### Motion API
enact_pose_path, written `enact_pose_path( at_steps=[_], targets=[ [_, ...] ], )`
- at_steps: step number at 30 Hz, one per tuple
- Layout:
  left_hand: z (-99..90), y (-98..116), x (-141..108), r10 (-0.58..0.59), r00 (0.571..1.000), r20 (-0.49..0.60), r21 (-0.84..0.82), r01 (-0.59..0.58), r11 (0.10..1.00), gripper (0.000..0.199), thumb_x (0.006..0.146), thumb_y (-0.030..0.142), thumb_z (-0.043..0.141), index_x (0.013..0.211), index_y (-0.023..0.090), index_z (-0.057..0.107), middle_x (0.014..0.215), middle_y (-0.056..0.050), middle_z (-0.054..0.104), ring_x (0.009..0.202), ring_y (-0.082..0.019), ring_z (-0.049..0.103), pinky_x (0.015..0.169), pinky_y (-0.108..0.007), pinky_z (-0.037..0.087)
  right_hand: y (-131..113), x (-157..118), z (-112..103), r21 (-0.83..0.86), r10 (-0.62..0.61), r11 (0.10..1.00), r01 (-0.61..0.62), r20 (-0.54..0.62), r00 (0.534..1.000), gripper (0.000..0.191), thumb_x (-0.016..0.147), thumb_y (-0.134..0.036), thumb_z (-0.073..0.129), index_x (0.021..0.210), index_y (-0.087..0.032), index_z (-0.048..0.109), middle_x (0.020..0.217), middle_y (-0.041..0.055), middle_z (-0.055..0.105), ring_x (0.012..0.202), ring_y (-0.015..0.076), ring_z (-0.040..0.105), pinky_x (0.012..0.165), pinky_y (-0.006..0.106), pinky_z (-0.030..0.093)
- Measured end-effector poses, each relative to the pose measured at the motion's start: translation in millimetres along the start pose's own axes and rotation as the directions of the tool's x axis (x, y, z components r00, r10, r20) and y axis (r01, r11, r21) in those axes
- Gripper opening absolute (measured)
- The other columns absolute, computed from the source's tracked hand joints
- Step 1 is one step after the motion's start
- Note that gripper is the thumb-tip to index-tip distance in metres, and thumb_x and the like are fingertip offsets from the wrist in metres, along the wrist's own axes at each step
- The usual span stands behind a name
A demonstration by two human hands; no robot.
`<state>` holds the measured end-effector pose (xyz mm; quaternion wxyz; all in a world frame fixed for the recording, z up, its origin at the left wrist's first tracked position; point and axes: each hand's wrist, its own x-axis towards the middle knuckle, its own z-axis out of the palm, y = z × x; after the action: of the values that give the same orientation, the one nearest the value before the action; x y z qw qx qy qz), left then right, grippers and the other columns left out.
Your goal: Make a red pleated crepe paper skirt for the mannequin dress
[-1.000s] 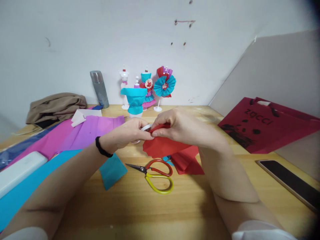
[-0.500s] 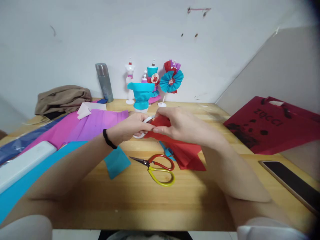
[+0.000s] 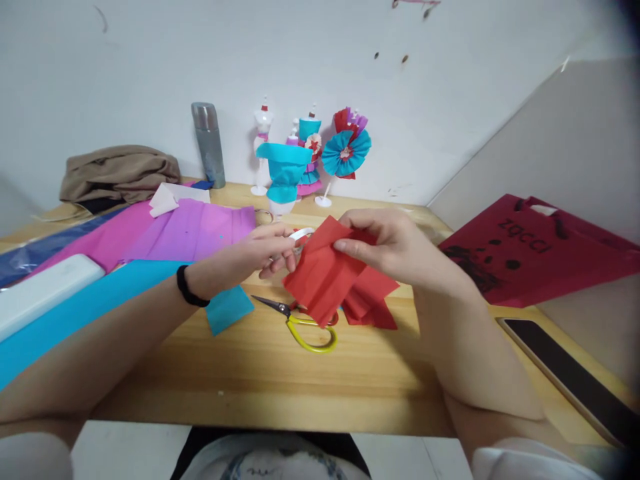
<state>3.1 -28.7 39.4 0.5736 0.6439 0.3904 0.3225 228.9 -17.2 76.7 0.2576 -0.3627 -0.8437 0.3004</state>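
Note:
My left hand (image 3: 273, 250) grips a white ring (image 3: 301, 234), perhaps a roll of tape, between thumb and fingers. Pinched in my right hand (image 3: 383, 243) is a creased red paper piece (image 3: 325, 270), which hangs down over the table. More red paper (image 3: 375, 300) lies behind and below it. Scissors (image 3: 313, 343) with one yellow and one red handle rest under the hanging paper, their blades pointing left. A small blue paper piece (image 3: 227, 310) lies left of the blades. Behind my hands stands a small dress form wrapped in blue paper (image 3: 283, 170).
Several decorated dress forms (image 3: 345, 153) and a grey bottle (image 3: 209, 147) stand by the wall. Purple paper (image 3: 195, 230), a brown cloth (image 3: 120, 175) and a white box-like object (image 3: 50, 293) are at left. On the right are a red bag (image 3: 545, 250) and a phone (image 3: 560, 373).
My hands have moved apart. The red paper in my right hand has come away from the ring and now hangs in front, partly covering the scissors. The view has shifted slightly.

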Motion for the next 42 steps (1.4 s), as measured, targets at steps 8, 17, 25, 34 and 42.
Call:
enact_pose_path(
  at_steps=[8, 17, 25, 34, 42],
  targets=[
    [-2.4, -11.1, -8.6, 0.064, 0.997, -0.041, 0.193, -0.055, 0.980, 0.023, 0.086, 0.035, 0.054, 0.082, 0.014, 0.063, 0.067, 0.002, 0.051, 0.051, -0.008, 0.045, 0.047, -0.020, 0.038, -4.0, -5.5, -3.3, -0.188, -0.125, 0.972, 0.139, 0.083, 0.989, 0.018, 0.088, -0.029, 0.055, 0.076, -0.021, 0.066, 0.078, 0.0053, 0.070, 0.070, 0.0193, 0.060, 0.068, 0.034, 0.047],
    [-2.1, 4.6, -2.6, 0.200, 0.979, -0.047, 0.414, -0.164, 0.896, 0.026, 0.090, 0.039, 0.054, 0.074, 0.018, 0.057, 0.062, 0.002, 0.056, 0.052, -0.008, 0.050, 0.048, -0.018, 0.038, 2.6, -13.1, -13.3, -0.151, -0.224, 0.964, 0.219, -0.012, 0.975, 0.015, 0.088, -0.030, 0.060, 0.088, -0.023, 0.074, 0.088, 0.0066, 0.074, 0.078, 0.0204, 0.066, 0.075, 0.036, 0.050],
    [2.0, 19.1, 0.6, 0.189, 0.978, -0.085, 0.396, -0.141, 0.907, 0.017, 0.088, 0.024, 0.057, 0.073, 0.017, 0.054, 0.057, 0.003, 0.054, 0.046, -0.007, 0.048, 0.044, -0.017, 0.036, 17.8, -1.1, -24.7, -0.136, -0.211, 0.967, 0.214, 0.039, 0.977, 0.013, 0.084, -0.033, 0.064, 0.080, -0.026, 0.074, 0.102, 0.0065, 0.074, 0.092, 0.0231, 0.066, 0.081, 0.038, 0.051],
    [6.9, 31.1, 6.9, 0.132, 0.985, -0.112, 0.453, -0.068, 0.889, 0.013, 0.086, 0.018, 0.061, 0.074, 0.015, 0.058, 0.057, 0.004, 0.054, 0.044, -0.005, 0.045, 0.041, -0.017, 0.031, 16.3, -3.1, -27.6, 0.056, -0.052, 0.997, 0.048, 0.069, 0.996, 0.010, 0.082, -0.030, 0.065, 0.080, -0.024, 0.073, 0.079, 0.0036, 0.072, 0.073, 0.0192, 0.066, 0.070, 0.034, 0.053],
    [4.8, 23.4, 10.4, 0.138, 0.977, -0.165, 0.352, -0.072, 0.933, 0.012, 0.085, 0.013, 0.059, 0.073, 0.014, 0.058, 0.057, 0.003, 0.055, 0.047, -0.006, 0.048, 0.044, -0.016, 0.033, 15.2, -0.2, -18.0, 0.175, -0.025, 0.984, 0.037, -0.070, 0.997, 0.011, 0.072, -0.017, 0.054, 0.063, -0.022, 0.058, 0.062, 0.0017, 0.060, 0.061, 0.0164, 0.055, 0.058, 0.030, 0.046]
  ],
)
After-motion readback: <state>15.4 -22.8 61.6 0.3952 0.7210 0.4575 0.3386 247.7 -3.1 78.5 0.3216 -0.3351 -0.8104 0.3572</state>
